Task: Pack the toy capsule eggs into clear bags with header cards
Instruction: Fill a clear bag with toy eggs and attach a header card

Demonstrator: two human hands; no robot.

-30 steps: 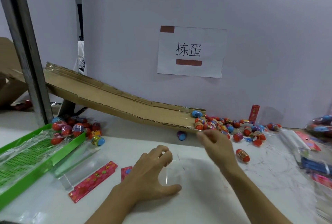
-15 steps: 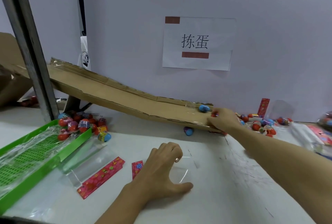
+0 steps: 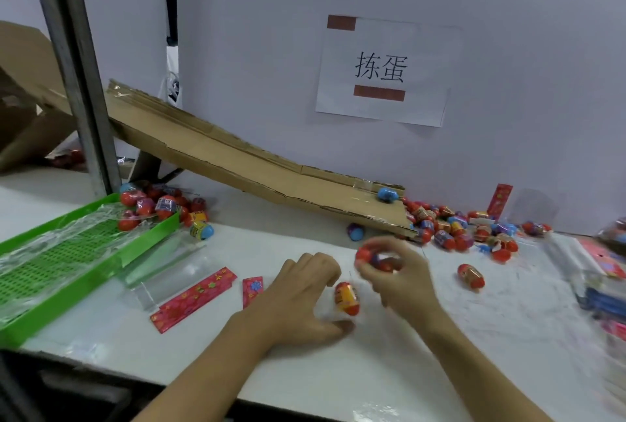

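Observation:
My right hand point(image 3: 394, 272) hovers over the middle of the white table point(image 3: 440, 354), its curled fingers gripping red capsule eggs point(image 3: 379, 257). Just below it a red and yellow egg point(image 3: 347, 298) sits at the mouth of a clear bag point(image 3: 338, 315), which is hard to make out. My left hand point(image 3: 298, 299) holds that bag down, fingers curled at its opening, thumb flat on the table. A pile of loose eggs point(image 3: 457, 228) lies at the foot of the cardboard ramp point(image 3: 237, 157). One red egg point(image 3: 471, 276) lies apart, to the right.
A green tray point(image 3: 67, 262) with crumpled film sits at left, more eggs point(image 3: 159, 204) behind it. Clear bags with red header cards point(image 3: 193, 299) lie between the tray and my left hand. Blue eggs rest on the ramp point(image 3: 388, 194) and under it point(image 3: 355, 231). Bagged stock point(image 3: 596, 279) crowds the right edge.
My right hand came back from the egg pile at the ramp's foot with eggs in its grip. One egg now lies at the bag's mouth. My left hand stayed on the bag.

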